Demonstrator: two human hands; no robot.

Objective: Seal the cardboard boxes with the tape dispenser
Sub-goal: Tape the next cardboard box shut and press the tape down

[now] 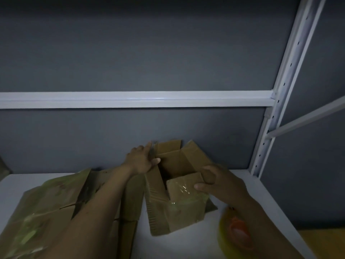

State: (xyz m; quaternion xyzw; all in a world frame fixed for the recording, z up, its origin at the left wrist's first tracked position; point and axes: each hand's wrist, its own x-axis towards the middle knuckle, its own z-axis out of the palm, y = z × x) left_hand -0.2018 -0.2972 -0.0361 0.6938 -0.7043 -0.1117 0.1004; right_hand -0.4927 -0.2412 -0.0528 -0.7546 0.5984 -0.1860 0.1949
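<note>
Flaps not yet closed: left hand (pixel 141 161) pinches a side flap of the open box (pixel 179 212), right hand (pixel 218 181) grips the near flap; next, fold shut, then fetch the idle tape dispenser (pixel 237 230).

Nothing in this dim view can be read: no text, label, brand or number. The open cardboard box (pixel 186 212) and the flattened cardboard (pixel 46 212) beside it carry greenish patches, too blurred to tell whether they are print. The blurred tape roll (pixel 235 230) shows no legible marking.
</note>
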